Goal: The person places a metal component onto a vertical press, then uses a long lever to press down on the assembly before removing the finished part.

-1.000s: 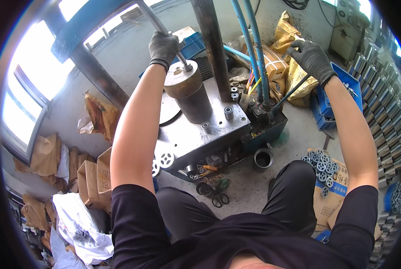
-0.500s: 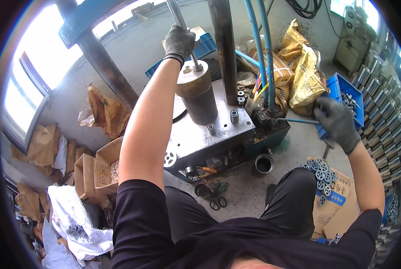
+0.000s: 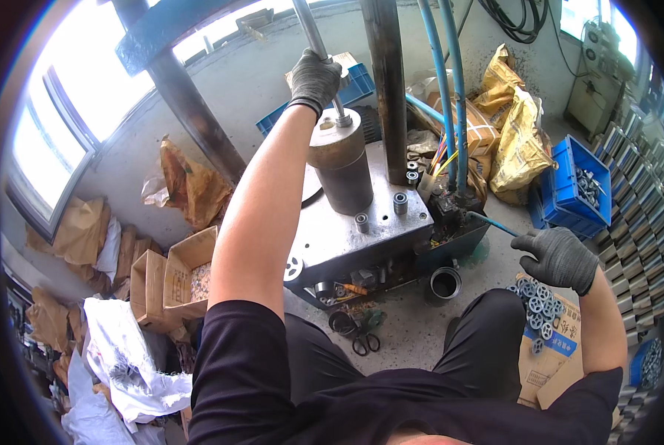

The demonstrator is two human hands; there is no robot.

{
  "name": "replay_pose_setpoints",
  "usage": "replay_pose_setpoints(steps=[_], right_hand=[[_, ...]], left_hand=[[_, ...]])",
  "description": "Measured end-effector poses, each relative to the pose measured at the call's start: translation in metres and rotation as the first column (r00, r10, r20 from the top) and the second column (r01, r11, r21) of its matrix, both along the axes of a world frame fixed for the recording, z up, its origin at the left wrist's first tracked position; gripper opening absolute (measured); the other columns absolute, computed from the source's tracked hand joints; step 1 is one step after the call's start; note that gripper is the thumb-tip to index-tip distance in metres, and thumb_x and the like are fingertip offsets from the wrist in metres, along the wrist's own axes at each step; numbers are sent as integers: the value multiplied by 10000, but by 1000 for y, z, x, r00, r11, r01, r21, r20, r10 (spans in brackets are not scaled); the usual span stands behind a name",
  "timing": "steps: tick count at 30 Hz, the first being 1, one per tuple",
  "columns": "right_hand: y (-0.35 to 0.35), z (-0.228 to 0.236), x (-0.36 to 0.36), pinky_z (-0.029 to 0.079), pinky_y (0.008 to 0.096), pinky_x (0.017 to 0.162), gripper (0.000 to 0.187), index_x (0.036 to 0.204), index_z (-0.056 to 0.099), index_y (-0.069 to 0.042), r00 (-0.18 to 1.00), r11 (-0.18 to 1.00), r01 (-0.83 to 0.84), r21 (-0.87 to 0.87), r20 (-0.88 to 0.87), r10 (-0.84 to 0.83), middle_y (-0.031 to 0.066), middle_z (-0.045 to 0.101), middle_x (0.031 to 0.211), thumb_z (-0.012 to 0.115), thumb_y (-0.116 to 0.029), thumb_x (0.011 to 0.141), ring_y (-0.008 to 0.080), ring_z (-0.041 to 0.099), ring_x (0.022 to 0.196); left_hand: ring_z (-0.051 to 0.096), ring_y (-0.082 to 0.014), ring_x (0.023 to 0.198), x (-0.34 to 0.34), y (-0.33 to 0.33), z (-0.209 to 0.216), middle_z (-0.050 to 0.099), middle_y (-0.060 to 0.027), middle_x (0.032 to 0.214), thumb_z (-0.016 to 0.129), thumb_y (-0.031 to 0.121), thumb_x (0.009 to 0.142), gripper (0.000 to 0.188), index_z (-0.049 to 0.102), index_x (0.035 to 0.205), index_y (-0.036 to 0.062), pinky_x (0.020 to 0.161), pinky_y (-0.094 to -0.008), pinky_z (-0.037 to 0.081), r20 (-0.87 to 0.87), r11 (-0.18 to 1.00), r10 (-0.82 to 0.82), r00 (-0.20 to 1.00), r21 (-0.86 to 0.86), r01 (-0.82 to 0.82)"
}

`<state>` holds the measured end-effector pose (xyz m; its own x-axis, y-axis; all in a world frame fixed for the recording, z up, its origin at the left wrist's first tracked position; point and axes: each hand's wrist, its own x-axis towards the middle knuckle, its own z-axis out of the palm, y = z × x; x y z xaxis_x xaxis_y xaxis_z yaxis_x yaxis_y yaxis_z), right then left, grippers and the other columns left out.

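My left hand [image 3: 316, 80], in a grey knit glove, is closed around an upright metal rod [image 3: 307, 26]. Below the hand the rod meets the top of a thick steel cylinder [image 3: 344, 174], which stands on a press's metal table [image 3: 313, 237]. Part of a light metal piece shows beside my fingers; the glove covers the rest. Out to the right, my right hand [image 3: 558, 259], gloved too, has its fingers curled at the end of a blue lever [image 3: 493, 222]. That lever runs from an oily pump unit beside the press table.
Small ringed metal parts [image 3: 399, 202] stand on the press table. A dark round pot [image 3: 444, 283] and scissors [image 3: 366, 343] are on the floor. Spoked grey wheels [image 3: 540, 304] lie on cardboard by my right knee. A blue crate [image 3: 575, 182] and stacked metal tubes [image 3: 636, 222] stand at right.
My right hand has moved down, and the blue lever's outer end has dropped with it. My left hand stays on the rod. The whole view has shifted slightly.
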<state>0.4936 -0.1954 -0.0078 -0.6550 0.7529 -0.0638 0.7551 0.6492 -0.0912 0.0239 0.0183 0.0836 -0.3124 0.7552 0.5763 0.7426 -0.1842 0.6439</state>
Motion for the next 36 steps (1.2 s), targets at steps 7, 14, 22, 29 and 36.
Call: replay_pose_setpoints(steps=[7, 14, 22, 29, 36], right_hand=[[-36, -41, 19, 574, 501, 793, 289, 1103, 760, -86, 982, 994, 104, -26, -156, -106, 184, 735, 884, 689, -219, 857, 394, 725, 857], [-50, -62, 25, 573, 497, 778, 177, 896, 736, -76, 999, 995, 53, -82, 6, -52, 159, 720, 832, 690, -237, 839, 388, 699, 826], [-33, -36, 19, 576, 490, 797, 273, 1049, 776, -55, 970, 978, 183, -96, -143, -195, 200, 750, 900, 680, -230, 863, 386, 729, 862], [-42, -43, 20, 580, 476, 792, 296, 1071, 768, -42, 995, 985, 93, -145, -17, -96, 195, 749, 881, 687, -239, 865, 384, 729, 836], [24, -4, -11, 561, 454, 797, 179, 1087, 726, -45, 824, 856, 234, 461, -561, 77, 210, 726, 940, 688, -81, 915, 400, 708, 872]], left_hand=[[768, -335, 941, -4, 6, -3, 749, -206, 967, 734, 209, 898, 376, 597, 1167, -16, 850, -425, 631, 30, 999, -43, 999, -9, 43], [768, -334, 943, 0, -1, 0, 748, -210, 982, 734, 198, 899, 368, 599, 1166, -16, 853, -423, 630, -108, 1000, 24, 994, 8, -23], [767, -336, 937, -5, 8, -3, 750, -209, 982, 714, 189, 897, 368, 612, 1183, -19, 858, -426, 625, 33, 997, -77, 996, -5, 78], [795, -273, 864, -5, 11, -5, 737, -189, 944, 685, 125, 910, 294, 609, 1133, -51, 752, -371, 674, 20, 997, -70, 997, 28, 70], [770, -346, 950, 3, -5, 0, 754, -225, 968, 708, 204, 897, 371, 618, 1169, -30, 870, -428, 622, -46, 1000, 2, 999, -20, -3]])
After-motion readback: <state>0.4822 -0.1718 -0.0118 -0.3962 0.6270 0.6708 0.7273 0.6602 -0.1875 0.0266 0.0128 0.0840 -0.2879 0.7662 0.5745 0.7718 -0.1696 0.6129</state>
